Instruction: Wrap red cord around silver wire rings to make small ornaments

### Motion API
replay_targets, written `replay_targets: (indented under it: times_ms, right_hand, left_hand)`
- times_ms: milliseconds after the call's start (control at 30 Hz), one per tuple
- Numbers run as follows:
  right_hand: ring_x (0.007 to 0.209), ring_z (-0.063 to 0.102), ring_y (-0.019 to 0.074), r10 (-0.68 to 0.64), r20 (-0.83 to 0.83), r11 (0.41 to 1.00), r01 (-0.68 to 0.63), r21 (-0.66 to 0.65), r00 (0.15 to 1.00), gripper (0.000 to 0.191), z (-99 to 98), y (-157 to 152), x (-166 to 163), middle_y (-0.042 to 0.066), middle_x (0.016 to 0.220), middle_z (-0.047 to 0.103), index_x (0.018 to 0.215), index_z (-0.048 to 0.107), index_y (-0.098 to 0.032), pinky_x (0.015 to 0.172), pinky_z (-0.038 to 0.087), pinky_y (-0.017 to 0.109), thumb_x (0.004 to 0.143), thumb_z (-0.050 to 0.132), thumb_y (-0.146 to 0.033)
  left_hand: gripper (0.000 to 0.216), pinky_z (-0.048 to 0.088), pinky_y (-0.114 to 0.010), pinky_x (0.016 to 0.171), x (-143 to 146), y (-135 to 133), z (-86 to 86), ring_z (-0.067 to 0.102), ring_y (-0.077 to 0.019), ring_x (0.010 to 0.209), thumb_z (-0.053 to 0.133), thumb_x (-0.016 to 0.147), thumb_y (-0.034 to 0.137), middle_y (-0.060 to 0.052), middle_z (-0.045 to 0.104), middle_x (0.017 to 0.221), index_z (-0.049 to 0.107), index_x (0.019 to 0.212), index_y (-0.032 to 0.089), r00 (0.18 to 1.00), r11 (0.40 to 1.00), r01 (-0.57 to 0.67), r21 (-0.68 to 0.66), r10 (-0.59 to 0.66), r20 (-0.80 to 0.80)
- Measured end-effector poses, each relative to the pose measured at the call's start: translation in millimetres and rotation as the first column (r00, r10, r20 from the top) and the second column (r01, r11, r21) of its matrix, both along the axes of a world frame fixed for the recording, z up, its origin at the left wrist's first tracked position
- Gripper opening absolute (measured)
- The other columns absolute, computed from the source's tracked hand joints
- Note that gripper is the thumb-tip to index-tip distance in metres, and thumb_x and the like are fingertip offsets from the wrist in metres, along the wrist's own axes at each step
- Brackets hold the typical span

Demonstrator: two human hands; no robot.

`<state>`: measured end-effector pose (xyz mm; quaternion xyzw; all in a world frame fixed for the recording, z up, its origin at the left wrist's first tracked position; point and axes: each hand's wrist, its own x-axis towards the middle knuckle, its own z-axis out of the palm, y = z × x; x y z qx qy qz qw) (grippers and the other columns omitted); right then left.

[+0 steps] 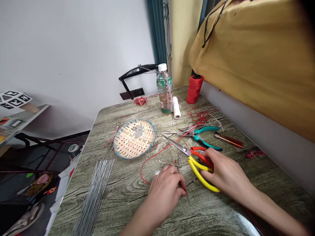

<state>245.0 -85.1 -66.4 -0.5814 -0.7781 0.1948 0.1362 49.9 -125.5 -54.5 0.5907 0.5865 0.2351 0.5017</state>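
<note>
My right hand (225, 175) lies on the table with its fingers curled round the yellow and red handles of a pair of scissors (194, 157), whose blades point up and left. My left hand (164, 190) rests beside it with its fingers pinched together on the end of a red string (152, 157). The string loops across the wooden table (128, 196) toward the far side. Small red beads lie scattered near my left fingers.
A round woven basket (134, 139) holds small silver pieces. A bundle of metal wires (94, 193) lies at the left front. Teal-handled pliers (203, 134), a brown lighter (228, 140), a plastic bottle (163, 90), a white spool (176, 107) and a red spool (194, 88) stand farther back.
</note>
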Motion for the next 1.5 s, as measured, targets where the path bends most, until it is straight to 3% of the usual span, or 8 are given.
replay_targets:
  times_ms: [133,267,433,567,800,1100,1333,1500]
  right_hand:
    - [0.057,0.049,0.0157,-0.012,-0.172,0.996,-0.004,-0.093,0.985,0.008,2.3,0.9,-2.2,0.0,0.066,0.056,0.073,0.048,-0.02,0.054,0.038,0.028,0.067,0.053,-0.02]
    - [0.055,0.051,0.0129,0.018,-0.418,0.965,-0.126,-0.232,0.908,0.015,1.2,-1.4,-6.4,-0.002,0.062,0.056,0.067,0.042,-0.021,0.052,0.043,0.026,0.074,0.054,-0.025]
    - [0.058,0.061,0.0118,-0.059,-0.717,0.901,-0.273,-0.338,0.694,0.029,7.7,-2.2,-14.6,0.009,0.095,0.066,0.074,0.037,-0.021,0.052,0.052,0.028,0.078,0.057,-0.041]
    - [0.06,0.059,0.0103,-0.179,-0.849,0.888,-0.289,-0.356,0.497,0.034,28.9,7.2,-25.3,0.003,0.084,0.065,0.075,0.041,-0.02,0.054,0.051,0.024,0.068,0.073,-0.032]
    - [0.059,0.055,0.0113,-0.226,-0.803,0.901,-0.194,-0.387,0.552,0.032,53.6,21.7,-43.0,0.0,0.074,0.059,0.073,0.046,-0.02,0.05,0.048,0.023,0.066,0.073,-0.037]
    - [0.055,0.047,0.0101,-0.23,-0.773,0.916,-0.137,-0.377,0.591,0.023,45.0,23.5,-39.5,-0.004,0.063,0.055,0.071,0.052,-0.019,0.05,0.04,0.022,0.069,0.071,-0.032]
    - [0.055,0.047,0.0108,-0.242,-0.792,0.919,-0.128,-0.372,0.561,0.024,44.2,22.0,-38.0,-0.004,0.061,0.051,0.069,0.049,-0.019,0.05,0.04,0.023,0.07,0.069,-0.031]
    - [0.044,0.032,0.0056,-0.26,-0.829,0.908,-0.167,-0.384,0.496,0.021,43.5,23.5,-41.9,-0.008,0.058,0.044,0.077,0.05,-0.02,0.038,0.027,0.018,0.074,0.066,-0.034]
  left_hand:
    - [0.011,0.035,-0.031,0.066,0.4,8.7,5.4,0.05,-0.0191,0.065,0.071,0.058,0.009,0.001,0.056,0.057,0.066,0.056,0.019,0.99,0.994,-0.085,-0.073,0.093,0.102]
    - [0.008,0.04,-0.026,0.057,0.0,21.9,17.3,0.052,-0.0136,0.056,0.069,0.066,0.019,0.0,0.06,0.059,0.062,0.064,0.016,0.914,0.96,-0.228,-0.162,0.269,0.303]
    - [0.014,0.043,-0.018,0.059,2.1,30.9,33.2,0.054,-0.0064,0.058,0.07,0.067,0.018,0.002,0.061,0.065,0.057,0.066,0.015,0.725,0.894,-0.366,-0.261,0.449,0.523]
    - [0.016,0.045,-0.014,0.059,5.1,31.2,41.9,0.056,-0.004,0.058,0.07,0.067,0.012,0.002,0.061,0.066,0.054,0.066,0.013,0.604,0.878,-0.316,-0.36,0.479,0.637]
    - [0.024,0.049,-0.014,0.059,-0.1,32.6,49.4,0.06,-0.0052,0.062,0.067,0.071,0.005,0.0,0.065,0.078,0.059,0.091,0.015,0.479,0.871,-0.285,-0.4,0.491,0.728]
    - [0.007,0.048,-0.015,0.057,-1.9,31.8,43.8,0.061,-0.008,0.066,0.069,0.072,0.012,-0.001,0.065,0.072,0.069,0.078,0.013,0.589,0.888,-0.261,-0.379,0.457,0.667]
    - [0.013,0.047,-0.015,0.055,-3.4,31.8,41.2,0.058,-0.0073,0.063,0.074,0.067,0.014,-0.001,0.066,0.071,0.072,0.08,0.015,0.701,0.895,-0.317,-0.314,0.444,0.558]
    - [0.01,0.047,-0.014,0.051,-0.4,32.8,40.2,0.056,-0.0072,0.064,0.077,0.063,0.013,0.001,0.065,0.07,0.067,0.064,0.016,0.684,0.886,-0.314,-0.341,0.461,0.566]
